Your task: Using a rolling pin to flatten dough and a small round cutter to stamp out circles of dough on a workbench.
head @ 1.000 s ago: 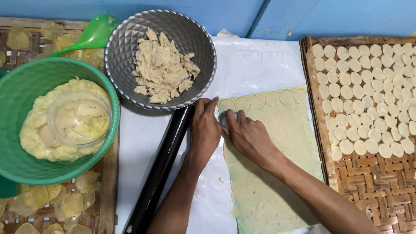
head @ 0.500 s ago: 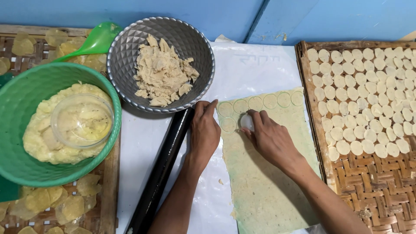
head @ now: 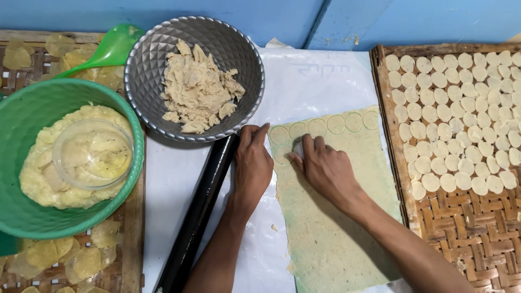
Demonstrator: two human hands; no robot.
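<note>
Dough sheet [head: 336, 217] lies flat on the white plastic sheet [head: 315, 81] in front of me, a row of pressed circles along its far edge. My right hand [head: 325, 171] is curled over a small round cutter [head: 297, 148] — fingers gripping it, pressing near the sheet's top left corner. My left hand [head: 252, 165] rests open and flat just beside the dough edge, next to the black rolling pin [head: 198, 217] — holding nothing.
</note>
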